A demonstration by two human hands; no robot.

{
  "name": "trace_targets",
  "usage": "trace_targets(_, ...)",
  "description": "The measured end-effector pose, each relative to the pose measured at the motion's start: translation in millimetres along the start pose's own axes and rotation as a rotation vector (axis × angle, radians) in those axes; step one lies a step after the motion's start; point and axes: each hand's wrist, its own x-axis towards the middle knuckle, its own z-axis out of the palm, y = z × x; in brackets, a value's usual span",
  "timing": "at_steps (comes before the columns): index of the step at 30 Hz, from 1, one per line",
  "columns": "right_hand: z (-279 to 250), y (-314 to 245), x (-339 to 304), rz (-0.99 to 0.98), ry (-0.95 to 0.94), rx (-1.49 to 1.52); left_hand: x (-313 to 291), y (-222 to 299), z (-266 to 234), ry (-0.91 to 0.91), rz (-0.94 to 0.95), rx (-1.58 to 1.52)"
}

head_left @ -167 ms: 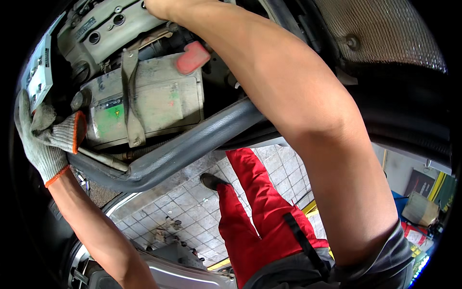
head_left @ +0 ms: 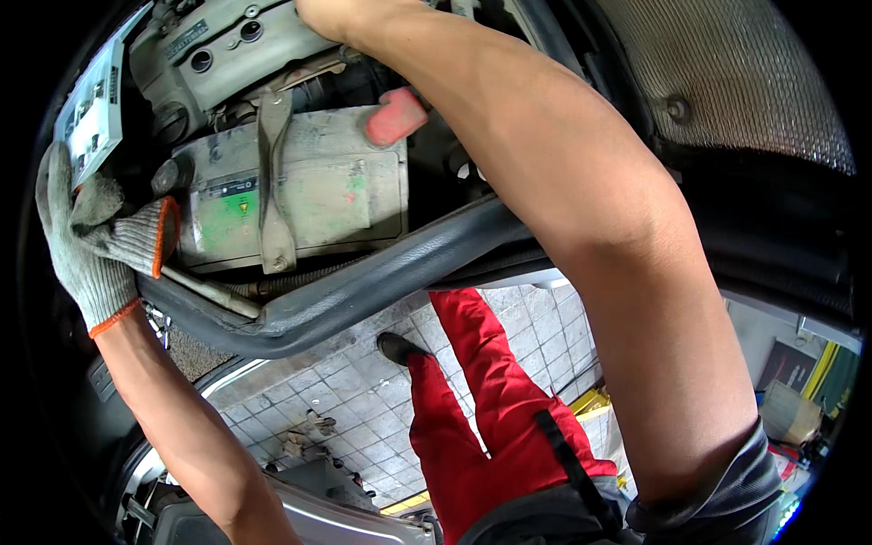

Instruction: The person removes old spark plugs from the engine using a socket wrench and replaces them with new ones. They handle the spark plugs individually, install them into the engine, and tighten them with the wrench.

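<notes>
My left hand (head_left: 80, 259), in a grey knit work glove with an orange cuff edge, is closed at the far left. It grips a flat pale blue and white box (head_left: 98, 113). A second, loose knit glove (head_left: 138, 238) is held in the same hand. My bare right hand (head_left: 320, 16) reaches over the engine's grey valve cover (head_left: 245, 68) at the top edge; its fingers are out of the picture. Below the cover sits a dusty car battery (head_left: 341, 191) with a metal hold-down strap (head_left: 274, 182) and a red terminal cap (head_left: 396, 116).
A thick black rubber seal (head_left: 381, 263) runs along the engine bay's near edge. Quilted insulation (head_left: 727, 73) lies at the upper right. My red trousers (head_left: 490, 400) show above a tiled floor (head_left: 336, 391). Boxes (head_left: 788, 411) stand at the lower right.
The view has shifted, so the engine, battery and both arms appear slightly farther right. Each hand keeps much the same place, and the left still holds the box and loose glove.
</notes>
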Motion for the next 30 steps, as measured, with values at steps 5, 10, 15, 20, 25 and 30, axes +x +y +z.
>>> trace_targets(5,39,58,63,-0.315,0.12,-0.5,-5,-24,-5,-0.048,0.064,0.087)
trace_targets(10,30,77,70,-0.383,0.211,-0.682,-8,4,7,-0.012,-0.097,-0.133)
trace_targets(15,36,79,66,-0.321,0.215,-0.563,-4,8,2,0.052,-0.027,-0.104)
trace_targets(20,30,36,32,0.096,0.002,-0.436,-8,15,0,0.068,-0.126,-0.246)
trace_targets(25,23,82,61,-0.27,0.068,-0.861,10,55,1,0.219,-0.682,-1.195)
trace_targets(30,33,78,59,-0.229,-0.043,-0.881,6,55,-4,0.248,-0.712,-1.23)
